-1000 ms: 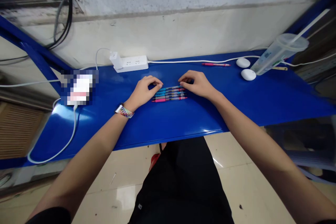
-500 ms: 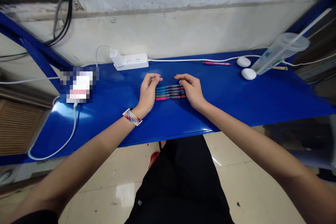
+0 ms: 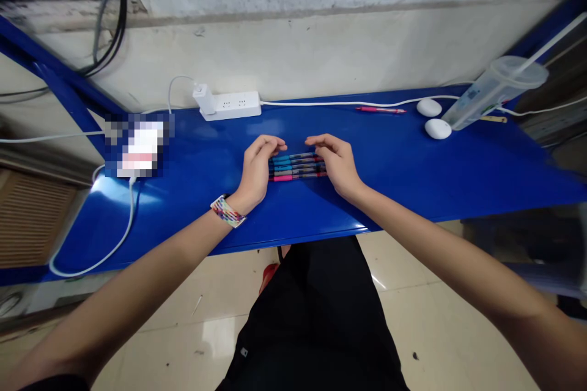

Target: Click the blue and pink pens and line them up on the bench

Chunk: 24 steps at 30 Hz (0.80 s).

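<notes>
A row of several pens [image 3: 298, 167] lies side by side on the blue table, with blue, grey and pink grips. My left hand [image 3: 257, 168] stands on its edge at the left ends of the pens, fingers curved and thumb apart. At the opposite ends, my right hand [image 3: 338, 165] is cupped in the same way, its palm facing the left one. The hands cover the pen tips and ends, so whether the palms press on them is hard to see. Neither hand is closed round a pen.
Along the wall on the blue table [image 3: 389, 177] are a white power strip [image 3: 236, 105], a lone pink pen [image 3: 380, 110], two white rounded objects [image 3: 429, 108] and a clear tilted container [image 3: 479, 95]. A blurred-out device [image 3: 142, 146] with a white cable [image 3: 131, 220] lies at left.
My left hand has shifted slightly left and toward me, and my right hand slightly right. The pens lie a little nearer to me, and their ends look less even.
</notes>
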Each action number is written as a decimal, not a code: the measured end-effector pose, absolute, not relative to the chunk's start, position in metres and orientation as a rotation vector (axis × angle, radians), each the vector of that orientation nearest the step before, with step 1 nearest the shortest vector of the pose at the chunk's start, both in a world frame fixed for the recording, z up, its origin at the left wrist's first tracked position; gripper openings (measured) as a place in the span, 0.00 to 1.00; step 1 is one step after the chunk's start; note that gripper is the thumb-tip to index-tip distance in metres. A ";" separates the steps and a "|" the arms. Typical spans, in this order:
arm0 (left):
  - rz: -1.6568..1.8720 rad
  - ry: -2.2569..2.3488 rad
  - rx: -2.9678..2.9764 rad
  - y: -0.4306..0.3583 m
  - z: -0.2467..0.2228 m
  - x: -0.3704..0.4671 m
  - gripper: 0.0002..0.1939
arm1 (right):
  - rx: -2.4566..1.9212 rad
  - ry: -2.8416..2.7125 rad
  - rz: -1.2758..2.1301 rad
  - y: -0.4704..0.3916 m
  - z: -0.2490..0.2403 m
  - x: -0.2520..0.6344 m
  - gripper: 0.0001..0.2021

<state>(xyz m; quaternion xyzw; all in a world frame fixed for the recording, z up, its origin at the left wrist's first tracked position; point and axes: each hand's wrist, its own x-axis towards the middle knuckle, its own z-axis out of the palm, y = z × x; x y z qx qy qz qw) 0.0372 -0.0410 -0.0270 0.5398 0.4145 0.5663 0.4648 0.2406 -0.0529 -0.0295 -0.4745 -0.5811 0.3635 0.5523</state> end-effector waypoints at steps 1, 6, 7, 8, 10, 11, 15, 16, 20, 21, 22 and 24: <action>1.383 1.017 1.334 -0.044 -0.027 0.036 0.11 | -1.123 -1.393 0.859 -0.056 -0.029 0.241 0.14; 1.349 1.074 1.430 -0.053 -0.024 0.029 0.09 | -1.109 -1.544 0.733 -0.068 -0.026 0.243 0.14; 1.351 1.100 1.450 -0.055 -0.024 0.028 0.09 | -1.118 -1.596 0.673 -0.071 -0.026 0.243 0.14; 1.354 1.122 1.468 -0.056 -0.024 0.026 0.09 | -1.119 -1.660 0.607 -0.074 -0.025 0.244 0.13; 1.354 1.137 1.494 -0.058 -0.025 0.023 0.08 | -1.065 -1.807 0.490 -0.083 -0.023 0.245 0.11; 1.350 1.131 1.502 -0.060 -0.026 0.022 0.08 | -1.017 -1.882 0.439 -0.087 -0.022 0.246 0.10; 1.353 1.116 1.526 -0.063 -0.027 0.020 0.07 | -0.891 -2.133 0.316 -0.103 -0.021 0.254 0.10; 1.353 1.125 1.532 -0.063 -0.026 0.020 0.07 | -0.870 -2.180 0.316 -0.105 -0.021 0.256 0.11; 1.336 1.167 1.562 -0.065 -0.022 0.022 0.07 | -0.862 -2.235 0.311 -0.109 -0.022 0.262 0.16; 1.337 1.171 1.567 -0.065 -0.022 0.023 0.07 | -0.881 -2.224 0.298 -0.109 -0.023 0.263 0.17; 1.340 1.175 1.570 -0.065 -0.021 0.023 0.07 | -0.894 -2.215 0.289 -0.109 -0.023 0.264 0.17; 1.338 1.183 1.578 -0.065 -0.020 0.023 0.07 | -0.883 -2.220 0.288 -0.109 -0.022 0.266 0.16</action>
